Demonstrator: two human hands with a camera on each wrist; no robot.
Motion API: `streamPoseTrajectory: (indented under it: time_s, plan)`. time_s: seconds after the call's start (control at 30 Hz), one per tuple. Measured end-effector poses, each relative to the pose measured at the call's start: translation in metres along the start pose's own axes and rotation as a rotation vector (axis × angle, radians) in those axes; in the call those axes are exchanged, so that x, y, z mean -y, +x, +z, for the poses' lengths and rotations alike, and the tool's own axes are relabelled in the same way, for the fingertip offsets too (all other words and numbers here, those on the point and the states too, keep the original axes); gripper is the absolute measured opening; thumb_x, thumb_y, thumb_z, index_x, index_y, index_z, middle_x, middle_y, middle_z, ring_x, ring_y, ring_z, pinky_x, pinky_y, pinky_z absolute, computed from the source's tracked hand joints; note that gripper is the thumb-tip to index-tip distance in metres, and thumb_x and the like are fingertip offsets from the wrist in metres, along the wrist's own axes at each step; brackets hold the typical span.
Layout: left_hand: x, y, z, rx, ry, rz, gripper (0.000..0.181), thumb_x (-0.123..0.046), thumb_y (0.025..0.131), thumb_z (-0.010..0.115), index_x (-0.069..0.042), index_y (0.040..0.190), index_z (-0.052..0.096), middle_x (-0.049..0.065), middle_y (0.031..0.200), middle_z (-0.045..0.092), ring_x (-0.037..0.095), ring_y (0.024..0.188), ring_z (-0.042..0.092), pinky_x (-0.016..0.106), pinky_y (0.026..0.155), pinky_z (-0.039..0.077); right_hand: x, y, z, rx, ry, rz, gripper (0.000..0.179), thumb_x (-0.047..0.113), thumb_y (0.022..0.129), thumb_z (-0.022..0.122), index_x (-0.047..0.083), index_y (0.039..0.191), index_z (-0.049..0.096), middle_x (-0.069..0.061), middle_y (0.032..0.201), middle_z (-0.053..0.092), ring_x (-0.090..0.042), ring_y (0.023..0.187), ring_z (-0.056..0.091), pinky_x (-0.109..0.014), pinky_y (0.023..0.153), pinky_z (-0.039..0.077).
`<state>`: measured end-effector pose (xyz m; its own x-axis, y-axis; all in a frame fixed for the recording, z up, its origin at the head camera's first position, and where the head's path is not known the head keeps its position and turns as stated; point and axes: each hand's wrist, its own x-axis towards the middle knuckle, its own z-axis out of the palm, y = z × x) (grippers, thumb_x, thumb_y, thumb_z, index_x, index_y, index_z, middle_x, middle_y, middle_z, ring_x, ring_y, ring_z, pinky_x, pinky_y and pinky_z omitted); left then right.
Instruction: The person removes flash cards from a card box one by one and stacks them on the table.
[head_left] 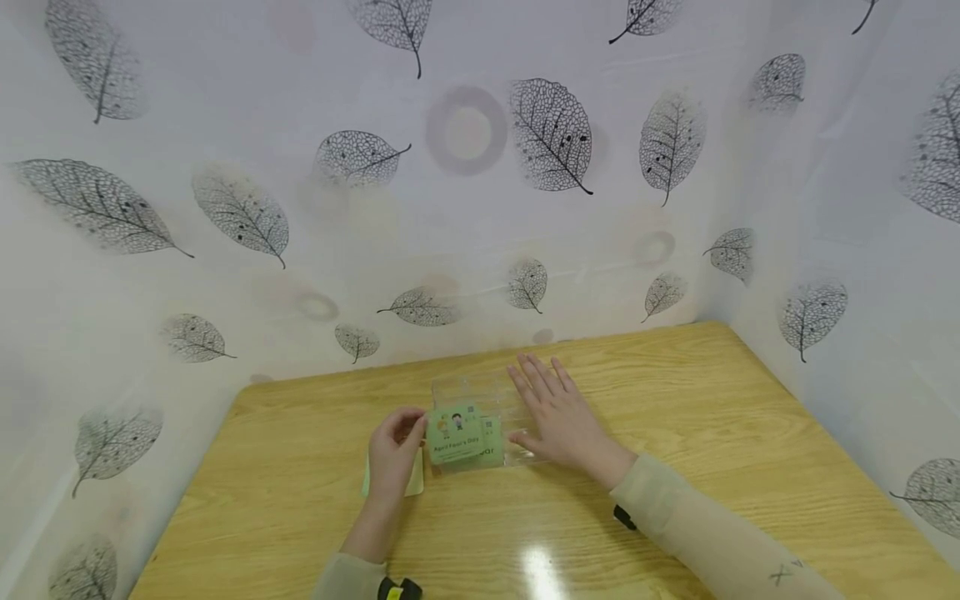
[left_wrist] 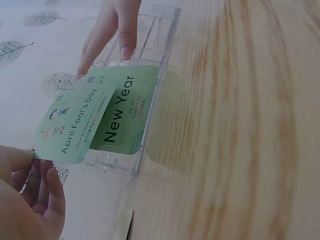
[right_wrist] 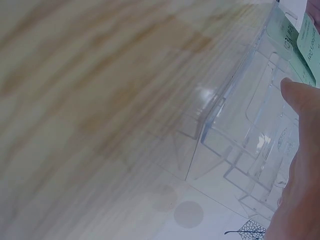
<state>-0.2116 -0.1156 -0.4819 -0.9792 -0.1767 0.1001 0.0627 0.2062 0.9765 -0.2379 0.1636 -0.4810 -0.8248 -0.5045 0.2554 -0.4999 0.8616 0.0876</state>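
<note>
My left hand [head_left: 395, 450] pinches a green card [head_left: 454, 432] printed "April Fool's Day" by its left edge, thumb on top. Its far part overlaps a second green card [left_wrist: 127, 110] reading "New Year", which lies in a clear plastic holder [right_wrist: 240, 125] with stepped compartments. In the left wrist view the held card tilts up from the one behind it. My right hand [head_left: 558, 417] rests on the right part of the holder, fingers straight and spread, the thumb toward the cards.
On the table [head_left: 675, 417], more cards [head_left: 414, 477] lie under and beside the left wrist, left of the holder. A wall covering [head_left: 465, 225] with a leaf print rises behind the table's back edge and along both sides.
</note>
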Motion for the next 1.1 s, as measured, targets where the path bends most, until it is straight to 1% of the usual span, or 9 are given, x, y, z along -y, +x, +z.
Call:
streamPoseTrajectory:
  time_s: [0.27,0.47,0.77,0.97,1.1]
  plan:
    - [-0.0006,0.0002,-0.0022,0.008,-0.014,-0.002,0.02,-0.005,0.104,0.066,0.007,0.12,0.068,0.017,0.113,0.073,0.002,0.085,0.064,0.016,0.076,0.058,-0.0004,0.0,0.0001,0.001,-0.01,0.0,0.106,0.07,0.098,0.059,0.005,0.17,0.015,-0.019,0.177,0.01,-0.039,0.164,0.022,-0.057,0.135,0.011]
    - [-0.0008,-0.0012,-0.0035,0.013,-0.013,-0.019,0.021,-0.005,0.104,0.066,0.007,0.121,0.068,0.019,0.116,0.073,0.002,0.087,0.066,0.015,0.079,0.059,-0.0008,0.0001,0.0007,0.002,-0.01,0.0,0.106,0.07,0.098,0.059,0.005,0.17,0.015,-0.019,0.177,0.013,-0.038,0.164,0.021,-0.057,0.135,0.01]
    - [0.0014,-0.0011,-0.0048,-0.013,0.028,-0.038,0.017,-0.003,0.104,0.065,0.004,0.118,0.07,0.017,0.111,0.073,0.003,0.084,0.066,0.018,0.079,0.06,-0.0008,-0.0003,-0.0004,0.013,0.01,0.002,0.106,0.068,0.098,0.061,0.006,0.17,0.015,-0.019,0.178,0.012,-0.037,0.165,0.015,-0.057,0.135,0.009]
    - [0.0035,0.0004,-0.0057,-0.017,0.017,-0.044,0.018,-0.002,0.104,0.065,0.004,0.119,0.07,0.016,0.112,0.073,0.004,0.086,0.066,0.017,0.08,0.06,-0.001,0.0001,0.0006,0.007,0.003,-0.002,0.106,0.068,0.098,0.061,0.005,0.169,0.016,-0.019,0.177,0.01,-0.038,0.164,0.019,-0.057,0.135,0.009]
    - [0.0035,-0.001,-0.0071,-0.022,0.011,-0.038,0.018,-0.003,0.104,0.064,0.004,0.12,0.07,0.017,0.112,0.073,0.004,0.086,0.065,0.017,0.08,0.059,-0.0008,0.0,0.0005,0.019,-0.002,0.002,0.105,0.069,0.098,0.059,0.005,0.17,0.015,-0.018,0.178,0.009,-0.038,0.165,0.016,-0.057,0.135,0.009]
